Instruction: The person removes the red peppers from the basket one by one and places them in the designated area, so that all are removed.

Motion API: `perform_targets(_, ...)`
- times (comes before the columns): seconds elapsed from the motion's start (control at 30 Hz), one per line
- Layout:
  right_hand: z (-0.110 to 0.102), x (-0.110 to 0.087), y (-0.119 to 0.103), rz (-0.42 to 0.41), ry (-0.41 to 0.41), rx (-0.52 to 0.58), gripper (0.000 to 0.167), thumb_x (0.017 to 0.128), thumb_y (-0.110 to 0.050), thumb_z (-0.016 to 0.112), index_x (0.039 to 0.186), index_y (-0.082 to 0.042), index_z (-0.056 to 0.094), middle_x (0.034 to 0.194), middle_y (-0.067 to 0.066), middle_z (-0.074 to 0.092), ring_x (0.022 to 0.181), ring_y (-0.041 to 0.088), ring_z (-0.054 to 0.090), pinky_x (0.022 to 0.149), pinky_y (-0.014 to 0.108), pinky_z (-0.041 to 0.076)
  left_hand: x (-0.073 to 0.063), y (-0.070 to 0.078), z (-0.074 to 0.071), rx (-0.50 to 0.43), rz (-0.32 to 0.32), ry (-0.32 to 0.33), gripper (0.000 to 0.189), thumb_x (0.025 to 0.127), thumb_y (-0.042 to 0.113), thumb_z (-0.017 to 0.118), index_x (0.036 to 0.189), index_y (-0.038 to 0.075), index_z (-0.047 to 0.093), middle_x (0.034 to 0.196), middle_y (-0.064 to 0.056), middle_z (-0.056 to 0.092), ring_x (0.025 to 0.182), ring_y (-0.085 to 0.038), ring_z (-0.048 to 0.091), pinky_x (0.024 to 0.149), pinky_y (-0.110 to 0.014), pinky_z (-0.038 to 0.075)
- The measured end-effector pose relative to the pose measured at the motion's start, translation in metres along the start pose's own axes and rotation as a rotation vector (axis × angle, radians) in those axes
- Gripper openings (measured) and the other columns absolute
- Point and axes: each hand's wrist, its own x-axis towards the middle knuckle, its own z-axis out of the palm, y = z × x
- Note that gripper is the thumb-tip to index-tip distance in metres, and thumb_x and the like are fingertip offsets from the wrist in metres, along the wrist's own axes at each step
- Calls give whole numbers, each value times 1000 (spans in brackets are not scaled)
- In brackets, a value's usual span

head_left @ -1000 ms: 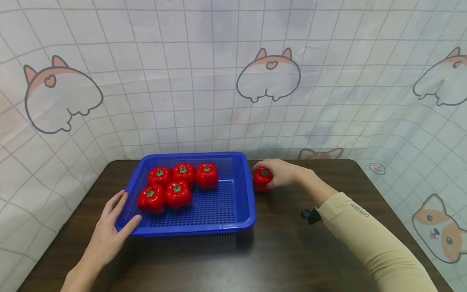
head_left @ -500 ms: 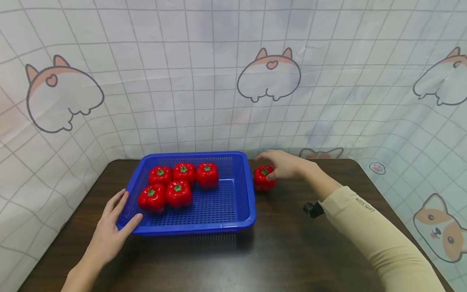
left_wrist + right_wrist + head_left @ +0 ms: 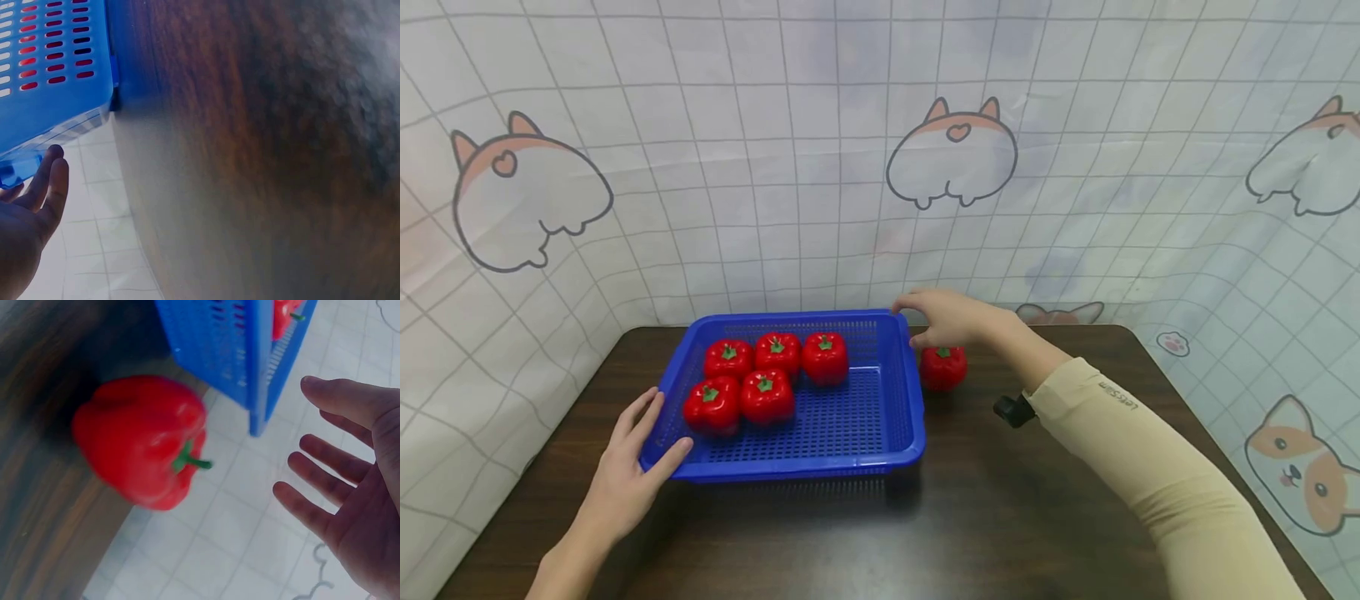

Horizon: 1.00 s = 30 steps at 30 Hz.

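A blue plastic basket (image 3: 786,471) stands on the table with several red bell peppers (image 3: 767,398) grouped in its left and back part. My left hand (image 3: 625,471) rests at the basket's left end, fingers along the outer side and thumb over the front rim. Just outside the basket's right wall, one more red bell pepper (image 3: 943,371) stands on the table, its green stem (image 3: 190,460) showing in the right wrist view. Above and behind that pepper is my right hand (image 3: 951,318), fingers spread and holding nothing, fingertips near the basket's back right corner.
The dark wooden table (image 3: 880,542) reaches forward to a white gridded cloth (image 3: 820,233) printed with cartoon dogs, which also rises at both sides. A small black object (image 3: 1013,411) sits at the right sleeve's cuff (image 3: 1067,379).
My right hand has let go of the pepper beside the basket, lifted, and moved left toward the basket's back right corner. That pepper stays beside the basket. The left hand has stayed put.
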Motion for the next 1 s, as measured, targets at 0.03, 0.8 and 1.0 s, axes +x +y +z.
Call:
perform_targets(0.03, 0, 3, -3, -4, -4, -5, 51, 93, -16, 75, 141, -9, 60, 140, 13, 59, 133, 31, 52, 110, 52, 41, 0, 0, 0, 0, -1, -1, 76, 97, 24, 71, 159, 0, 33, 165, -16, 24, 143, -53, 28, 108, -75, 25)
perform_targets(0.8, -1, 69, -54, -29, -86, 34, 53, 95, -18, 74, 144, -12, 56, 146, 13, 55, 133, 30, 52, 110, 46, 43, 1, -2, 2, -4, -5, 15, 76, 97, 22, 71, 160, 2, 33, 165, -14, 25, 144, -49, 29, 118, -59, 21)
perform_targets(1.0, 11, 82, -62, -53, -149, -2, 57, 95, -17, 75, 147, -6, 54, 149, 12, 53, 138, 28, 47, 112, 43, 39, 0, -2, 3, -15, -5, 10, 76, 97, 22, 71, 160, 2, 32, 165, -14, 24, 144, -50, 28, 116, -64, 20)
